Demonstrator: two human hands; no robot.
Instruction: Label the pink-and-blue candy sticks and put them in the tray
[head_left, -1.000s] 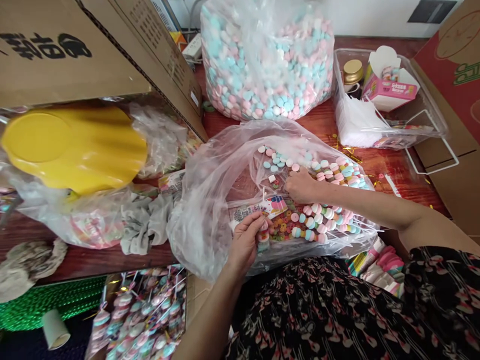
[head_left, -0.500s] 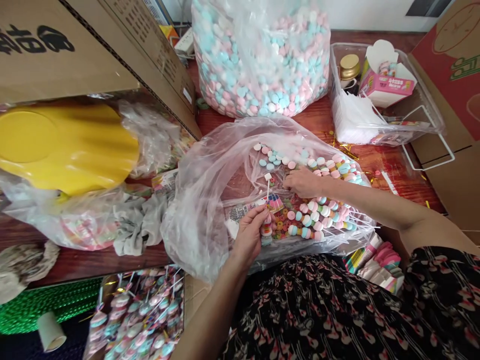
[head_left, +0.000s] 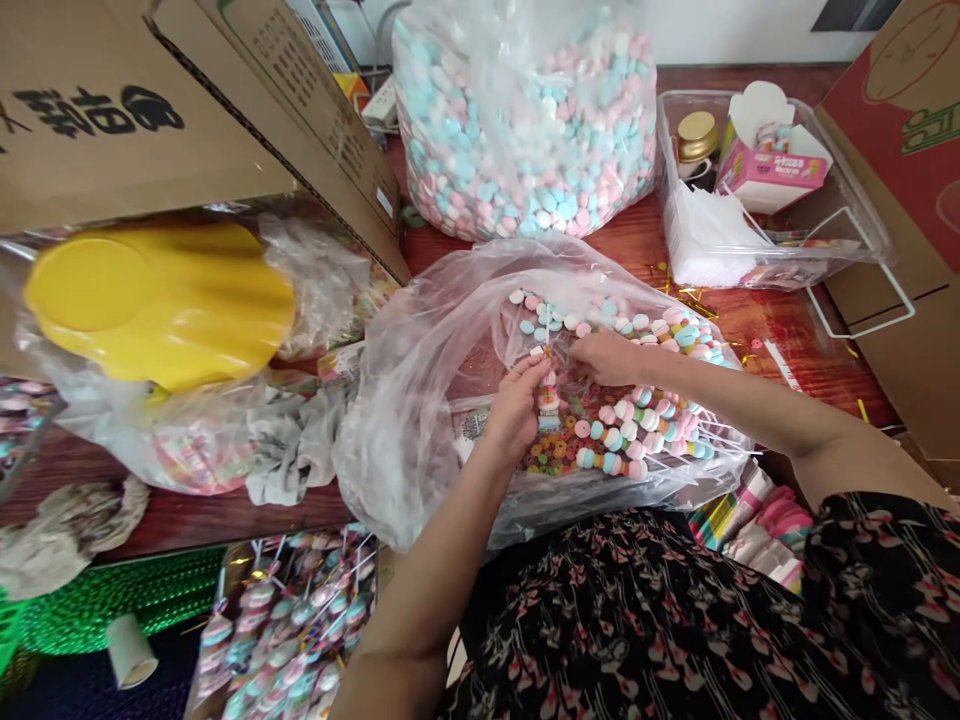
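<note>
My left hand [head_left: 516, 405] is closed on a wrapped candy skewer [head_left: 550, 395], its stick pointing up and away from me. Just to the right, my right hand [head_left: 606, 358] is down inside the open plastic bag [head_left: 405, 400], fingers bent together; whatever they hold is hidden. Loose pink, blue and white candies [head_left: 540, 328] lie beyond my hands. Small ring candies [head_left: 551, 450] are spread below them. Finished-looking candy skewers [head_left: 652, 425] with white sticks are piled at the right of the bag.
Behind stands a large bag of candies [head_left: 525, 150]. A clear plastic bin [head_left: 862, 215] with a pink box is at the back right. At left are a cardboard box [head_left: 225, 130] and a yellow plastic object [head_left: 161, 300]. A box of wrapped skewers [head_left: 292, 630] sits lower left.
My left hand has moved up and slightly right with the wrapped skewer, closer to my right hand. My right hand has barely moved. The view has shifted slightly.
</note>
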